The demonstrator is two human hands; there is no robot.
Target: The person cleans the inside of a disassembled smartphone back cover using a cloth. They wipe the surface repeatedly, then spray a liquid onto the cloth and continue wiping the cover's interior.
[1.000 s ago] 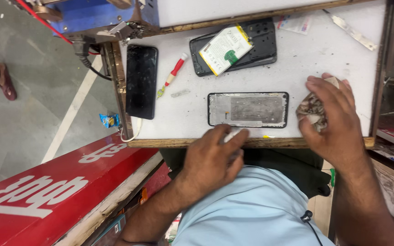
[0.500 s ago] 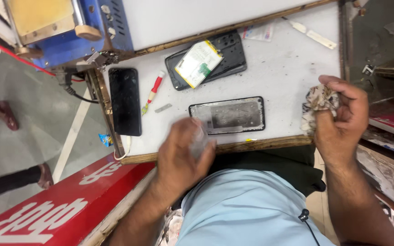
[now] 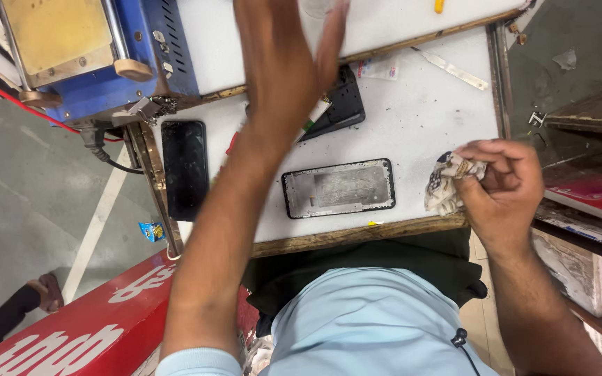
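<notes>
My right hand (image 3: 503,184) pinches a crumpled rag (image 3: 447,182) at the desk (image 3: 426,118) edge, just right of the phone frame (image 3: 338,188). My left hand (image 3: 290,52) is spread, reaching over a dark phone back (image 3: 343,104), perhaps empty. A red sign (image 3: 57,327) lies below left.

The left hand (image 3: 287,63) reaches open-palmed toward the top centre of the frame, its forearm crossing the white table (image 3: 426,118). The right hand (image 3: 499,184), at right, is closed around a crumpled rag (image 3: 447,184) near the table's front edge. Mid-frame lies a phone frame (image 3: 338,188), with a black phone (image 3: 184,168) left of it and a blue machine (image 3: 85,56) upper left.
</notes>
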